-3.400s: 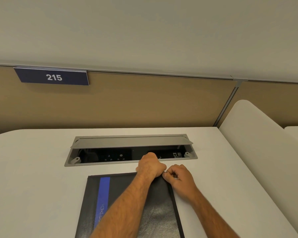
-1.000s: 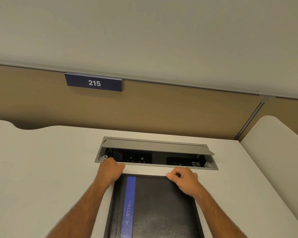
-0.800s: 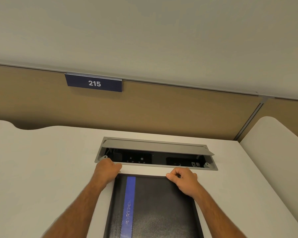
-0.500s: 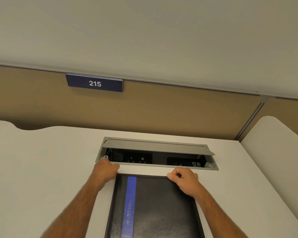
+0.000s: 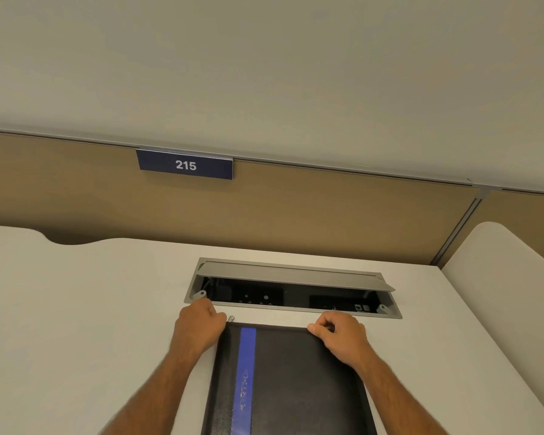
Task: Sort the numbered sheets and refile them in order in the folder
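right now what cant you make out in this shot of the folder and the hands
- Numbered sheets: none visible in the head view; the folder lies shut.
- Folder's near end: cut off by the bottom edge.
- Lettering on the blue stripe: too blurred to read.
- Left hand grip: curled fingers hide whether it holds the zip pull.
- Right hand: pinches the folder's top edge; fingertips hidden.

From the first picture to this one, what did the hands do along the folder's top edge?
The left hand went from beside the right hand at the top right corner to the top left corner of the folder, apparently drawing the zipper along; the zipper pull now shows beside it. The right hand kept pinching the top edge. The folder lies flat and shut on the desk.
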`<action>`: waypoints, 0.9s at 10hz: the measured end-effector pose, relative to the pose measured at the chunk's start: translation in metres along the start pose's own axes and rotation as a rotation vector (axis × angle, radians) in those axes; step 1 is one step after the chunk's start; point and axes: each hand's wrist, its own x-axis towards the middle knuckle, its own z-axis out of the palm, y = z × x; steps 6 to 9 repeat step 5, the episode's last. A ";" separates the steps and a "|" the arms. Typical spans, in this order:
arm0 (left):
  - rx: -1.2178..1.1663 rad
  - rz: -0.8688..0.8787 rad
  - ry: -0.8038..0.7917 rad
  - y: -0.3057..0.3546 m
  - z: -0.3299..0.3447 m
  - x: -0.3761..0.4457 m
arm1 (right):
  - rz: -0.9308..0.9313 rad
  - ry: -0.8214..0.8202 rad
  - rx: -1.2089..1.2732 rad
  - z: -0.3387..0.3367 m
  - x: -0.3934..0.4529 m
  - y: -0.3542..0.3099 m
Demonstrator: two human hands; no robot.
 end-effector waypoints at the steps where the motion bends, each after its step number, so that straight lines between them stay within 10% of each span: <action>1: 0.043 0.090 0.024 0.000 0.001 -0.015 | -0.013 0.072 -0.041 0.001 -0.009 -0.006; 4: 0.167 0.460 0.083 0.006 0.003 -0.074 | -0.017 0.159 -0.181 0.005 -0.070 -0.027; 9: 0.248 0.449 0.007 0.011 0.001 -0.094 | -0.022 0.092 -0.205 0.008 -0.092 -0.032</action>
